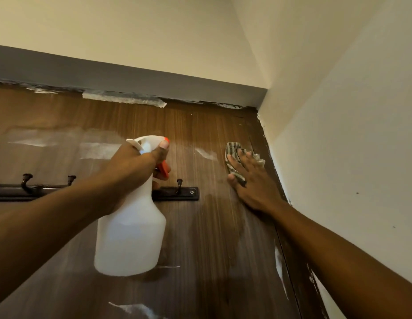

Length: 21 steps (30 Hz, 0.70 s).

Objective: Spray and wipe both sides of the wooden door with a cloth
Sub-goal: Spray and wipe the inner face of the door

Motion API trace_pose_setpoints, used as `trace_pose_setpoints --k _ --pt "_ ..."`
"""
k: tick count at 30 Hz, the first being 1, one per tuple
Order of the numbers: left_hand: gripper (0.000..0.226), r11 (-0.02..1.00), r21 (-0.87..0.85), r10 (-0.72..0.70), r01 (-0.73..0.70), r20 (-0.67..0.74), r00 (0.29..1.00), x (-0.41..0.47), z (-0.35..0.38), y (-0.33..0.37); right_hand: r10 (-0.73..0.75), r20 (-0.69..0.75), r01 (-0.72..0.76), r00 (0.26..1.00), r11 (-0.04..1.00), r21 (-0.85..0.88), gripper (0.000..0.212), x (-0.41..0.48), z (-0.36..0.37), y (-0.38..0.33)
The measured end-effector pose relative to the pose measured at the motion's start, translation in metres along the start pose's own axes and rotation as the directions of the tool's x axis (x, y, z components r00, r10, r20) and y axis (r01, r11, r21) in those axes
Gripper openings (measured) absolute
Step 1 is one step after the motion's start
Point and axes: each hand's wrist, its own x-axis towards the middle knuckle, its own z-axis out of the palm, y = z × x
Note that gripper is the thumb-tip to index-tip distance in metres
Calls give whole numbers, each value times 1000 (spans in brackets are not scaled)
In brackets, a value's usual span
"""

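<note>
Head camera looks up at the wooden door (212, 238), which fills the lower middle of the shot, its brown grain streaked with pale wet smears (207, 154). Up by the door's top right corner sits the cloth (232, 149), a striped rag, flattened against the wood. The right hand (251, 183) lies over it, fingers stretched out straight and pressing it to the surface, thumb splayed to the left, nothing curled. Over to the left, the spray bottle (131, 238), white and translucent, hangs upright in front of the door, nozzle aimed at the wood. The left hand (129, 173) is clamped round its neck, thumb up over the white head, a finger curled at the orange trigger (164, 169). Behind the bottle runs a dark hook rack (177, 194), screwed to the door, hooks jutting out on both sides of the forearm. Along the top edge, a strip of whitish tape (124, 99) sits under the grey lintel (131, 74). To the right, the cream wall (350, 134) meets the door's edge, and the ceiling (131, 26) spreads overhead.
</note>
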Motion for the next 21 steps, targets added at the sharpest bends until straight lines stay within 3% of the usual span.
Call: trace_pose_setpoints --k 5,12,15,18,21 --pt "35 999 29 -14 14 -3 1000 -1 -4 -2 152 -21 -149 988 983 106 60 53 0 -48" --pt "54 999 35 -8 9 -26 1000 3 -19 -3 -156 9 156 988 987 41 58 6 7 -63" --pt "53 999 47 -22 23 -29 999 -1 -28 -7 -25 -9 25 1000 999 26 58 3 5 -36" --pt "47 997 77 -13 18 -65 998 -3 -39 -11 130 6 -130 991 990 59 60 36 1 -53" --pt "49 994 107 -5 15 -93 996 -2 -49 -11 101 -5 -100 995 993 67 61 66 2 -99"
